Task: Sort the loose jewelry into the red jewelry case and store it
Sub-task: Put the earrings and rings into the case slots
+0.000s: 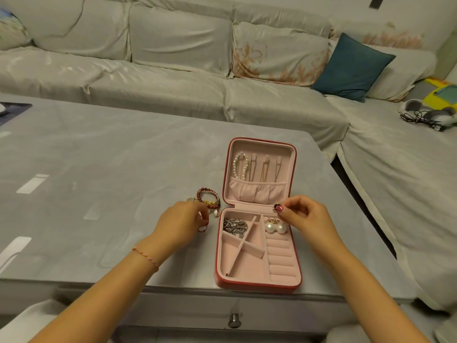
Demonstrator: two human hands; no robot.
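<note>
1. The red jewelry case point(258, 284) is lying open on the grey table point(99, 157), between the two hands
2. The right hand point(300, 220) is hovering over the top right corner of the case's bottom half, and its fingertips point(280, 208) are pinching a small dark piece point(277, 206) that is too tiny to name
3. Two pearl earrings point(275, 227) are sitting in the case just under those fingertips
4. A shiny silver chain point(235, 226) is lying in the top left box of the case, to the left of the pearls
5. The left hand point(181, 222) is resting on the table just left of the case, with its fingers curled down; I cannot tell if it is holding anything
6. A pile of red bead bracelets point(209, 200) is lying on the table just past the left fingers, close to the case's left side
7. A white pearl bracelet point(240, 165) is hanging inside the lid, far beyond the right fingers
8. A long pale sofa point(173, 70) with a blue cushion point(352, 68) is standing behind the table
</note>
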